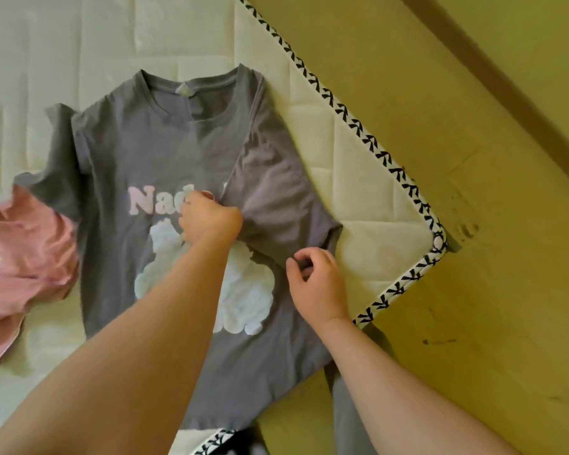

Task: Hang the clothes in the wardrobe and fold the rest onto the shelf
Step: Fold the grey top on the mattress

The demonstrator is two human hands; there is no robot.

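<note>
A grey T-shirt (151,152) with pink lettering and a white cloud print lies face up on the mattress (358,178). Its right sleeve and side are folded inward over the front. My left hand (207,221) pinches the edge of that folded flap at the shirt's middle, over the lettering. My right hand (316,280) pinches the lower edge of the same fold near the mattress corner. The shirt's hem hangs over the mattress edge toward me.
A crumpled pink garment (20,257) lies at the left, touching the shirt's left sleeve. The mattress has a black-and-white patterned trim (368,139) and ends at a corner on the right. Beyond it is yellowish floor (473,126).
</note>
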